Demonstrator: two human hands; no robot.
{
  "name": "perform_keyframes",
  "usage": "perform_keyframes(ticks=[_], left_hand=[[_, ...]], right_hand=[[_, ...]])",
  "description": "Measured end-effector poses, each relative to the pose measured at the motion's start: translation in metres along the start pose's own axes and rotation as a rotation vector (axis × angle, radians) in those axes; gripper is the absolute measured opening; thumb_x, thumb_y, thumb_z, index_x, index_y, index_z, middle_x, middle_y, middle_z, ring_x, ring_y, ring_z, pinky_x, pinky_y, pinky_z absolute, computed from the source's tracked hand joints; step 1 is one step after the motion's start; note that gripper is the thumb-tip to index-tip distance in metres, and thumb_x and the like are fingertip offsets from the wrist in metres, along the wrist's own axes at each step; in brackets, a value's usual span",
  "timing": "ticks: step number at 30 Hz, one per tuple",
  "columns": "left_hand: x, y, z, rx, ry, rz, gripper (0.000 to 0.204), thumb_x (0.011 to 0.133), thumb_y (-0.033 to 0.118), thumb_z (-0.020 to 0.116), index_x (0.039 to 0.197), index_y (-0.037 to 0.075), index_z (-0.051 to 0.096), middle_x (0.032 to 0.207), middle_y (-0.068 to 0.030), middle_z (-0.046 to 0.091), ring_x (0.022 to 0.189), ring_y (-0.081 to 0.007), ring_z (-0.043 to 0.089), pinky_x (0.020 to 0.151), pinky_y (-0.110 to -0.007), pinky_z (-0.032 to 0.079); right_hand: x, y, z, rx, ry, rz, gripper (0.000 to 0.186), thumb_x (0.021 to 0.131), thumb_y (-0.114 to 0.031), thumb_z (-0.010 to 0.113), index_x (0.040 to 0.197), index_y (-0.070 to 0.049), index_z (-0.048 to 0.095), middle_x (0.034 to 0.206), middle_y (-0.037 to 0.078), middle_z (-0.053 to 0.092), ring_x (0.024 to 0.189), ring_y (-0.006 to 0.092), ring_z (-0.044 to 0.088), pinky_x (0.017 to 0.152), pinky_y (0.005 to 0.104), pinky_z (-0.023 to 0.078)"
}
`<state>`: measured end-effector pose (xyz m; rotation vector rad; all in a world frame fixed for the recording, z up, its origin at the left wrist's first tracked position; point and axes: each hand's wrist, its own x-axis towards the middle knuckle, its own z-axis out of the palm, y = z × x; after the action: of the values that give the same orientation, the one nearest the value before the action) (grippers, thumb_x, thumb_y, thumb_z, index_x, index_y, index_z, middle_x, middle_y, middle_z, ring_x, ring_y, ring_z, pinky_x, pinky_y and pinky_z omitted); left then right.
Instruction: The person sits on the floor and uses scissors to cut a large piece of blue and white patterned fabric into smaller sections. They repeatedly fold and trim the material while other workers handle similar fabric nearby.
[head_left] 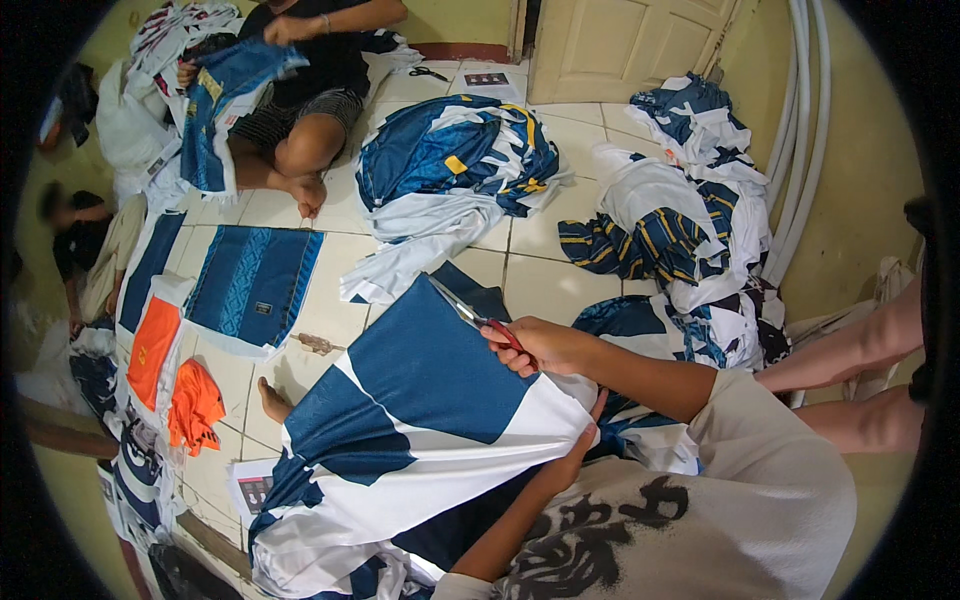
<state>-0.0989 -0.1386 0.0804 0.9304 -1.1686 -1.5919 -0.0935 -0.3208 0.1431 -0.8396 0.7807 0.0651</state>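
My right hand [530, 345] grips a pair of scissors [497, 328] by its red handles, and its blades lie at the upper edge of a fabric piece [440, 375]. This cloth has large blue and white areas and drapes over my lap. Lower down, my left hand [580, 455] is closed on the white edge of the same fabric, holding it stretched. Whether the blades are apart cannot be made out. A bare foot [272, 400] shows beyond the cloth.
A blue-white heap of fabric [455, 160] lies ahead on white tiles. More cloth piles [690, 220] line the right wall. Flat blue panels [250, 285] and orange pieces [153, 345] lie left. A co-worker [310, 110] sits holding blue cloth. Bare legs [850, 350] are at right.
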Motion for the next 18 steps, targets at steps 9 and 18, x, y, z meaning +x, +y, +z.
perform_keyframes(ticks=[9,18], left_hand=[[-0.001,0.005,0.01,0.218,-0.233,-0.073,0.063,0.102,0.055,0.024,0.156,0.023,0.015,0.157,-0.0166,0.019,0.144,-0.0352,0.018,0.117,-0.043,0.011],[-0.01,0.022,0.008,0.542,-0.33,-0.136,0.058,0.103,0.053,0.024,0.155,0.027,0.019,0.144,-0.0184,0.04,0.133,-0.0353,0.037,0.112,-0.041,0.025]], right_hand=[[0.02,-0.019,-0.006,0.075,0.031,-0.007,0.041,0.093,-0.051,0.06,0.078,-0.016,0.044,0.06,-0.008,0.036,0.049,0.0038,0.033,0.046,0.0213,0.025],[0.057,-0.046,-0.009,0.094,-0.01,-0.021,0.039,0.093,-0.046,0.063,0.077,-0.015,0.045,0.06,-0.008,0.038,0.049,0.0038,0.034,0.046,0.0202,0.027]])
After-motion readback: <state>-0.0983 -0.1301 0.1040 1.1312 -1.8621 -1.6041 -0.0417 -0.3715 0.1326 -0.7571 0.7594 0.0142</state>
